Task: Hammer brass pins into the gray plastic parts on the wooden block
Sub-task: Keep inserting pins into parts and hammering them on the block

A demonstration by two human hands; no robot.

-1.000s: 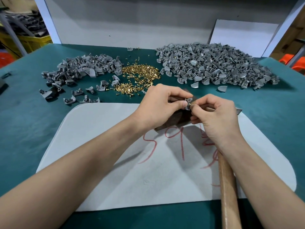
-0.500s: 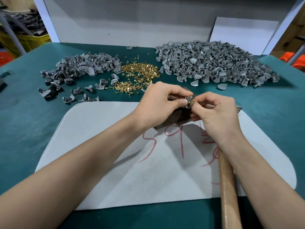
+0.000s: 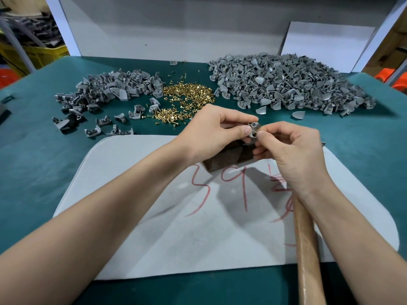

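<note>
Head view: almost nothing changed since a second ago. Fingers of my left hand [image 3: 211, 133] and right hand [image 3: 293, 150] still pinch the gray part [image 3: 253, 128] just over the wooden block [image 3: 226, 159], mid-counter [image 3: 33, 161]. Probably still fitting one of the brass pins [image 3: 187, 95]; hammer handle [image 3: 306, 249] lies idle.

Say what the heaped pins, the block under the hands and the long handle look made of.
Pins: brass by the look, shiny yellow metal glints. Block: probably dark wood, matt brown with faint grain. Handle: pale wood, smooth, possibly varnished, given its light sheen.
</note>
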